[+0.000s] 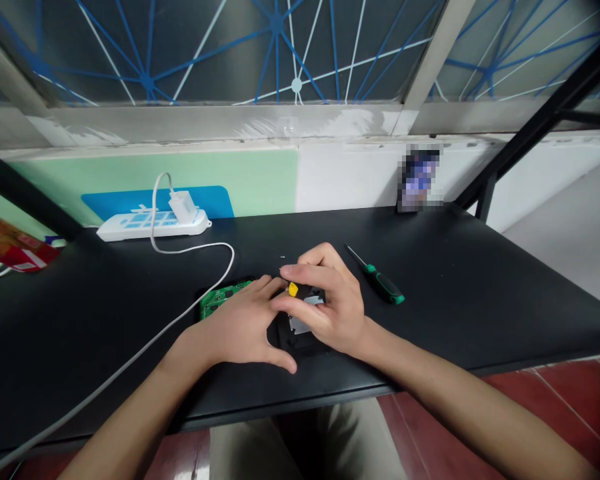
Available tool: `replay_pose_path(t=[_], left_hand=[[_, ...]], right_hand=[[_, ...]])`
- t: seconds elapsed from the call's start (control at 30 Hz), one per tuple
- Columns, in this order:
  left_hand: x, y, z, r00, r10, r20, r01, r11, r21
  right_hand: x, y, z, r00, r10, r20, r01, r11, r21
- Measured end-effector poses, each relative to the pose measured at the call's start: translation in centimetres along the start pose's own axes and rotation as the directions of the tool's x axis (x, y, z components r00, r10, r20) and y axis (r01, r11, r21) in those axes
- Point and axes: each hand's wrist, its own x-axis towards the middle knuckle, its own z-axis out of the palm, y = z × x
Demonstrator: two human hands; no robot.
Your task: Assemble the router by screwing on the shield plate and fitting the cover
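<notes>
My left hand [245,320] lies palm down with its thumb stretched out, over a black-cased device whose green circuit board [223,300] shows to the left of the fingers. My right hand [330,300] is curled, its thumb and index finger around a small yellow piece [293,289]. Beneath the right hand is a grey metal plate [305,321] in a black housing. Both hands hide much of the device, and their fingertips are close together. Right of the hands lies a screwdriver [380,280] with a green and black handle.
A white power strip [155,225] with a plugged-in charger [183,207] stands at the back left. Its white cable [180,317] crosses the black table [455,287] beside my left hand. A red packet [17,247] is far left; a blurred-out phone-like object [419,180] leans against the wall.
</notes>
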Motion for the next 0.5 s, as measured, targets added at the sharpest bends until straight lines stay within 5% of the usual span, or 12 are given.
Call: replay_pose_path(t=[0.23,0.5], left_hand=[[-0.10,-0.63,0.47,0.996,0.060,-0.060,-0.062,0.998,-0.021],[0.01,-0.43,0.40,0.998,0.038,-0.042,-0.041,0.996,-0.073]], right_hand=[[-0.58,-0.15,-0.23,0.995,0.061,0.085,-0.066,0.996,0.067],[-0.04,0.02,0.02,1.000,0.008,0.030,-0.007,1.000,-0.023]])
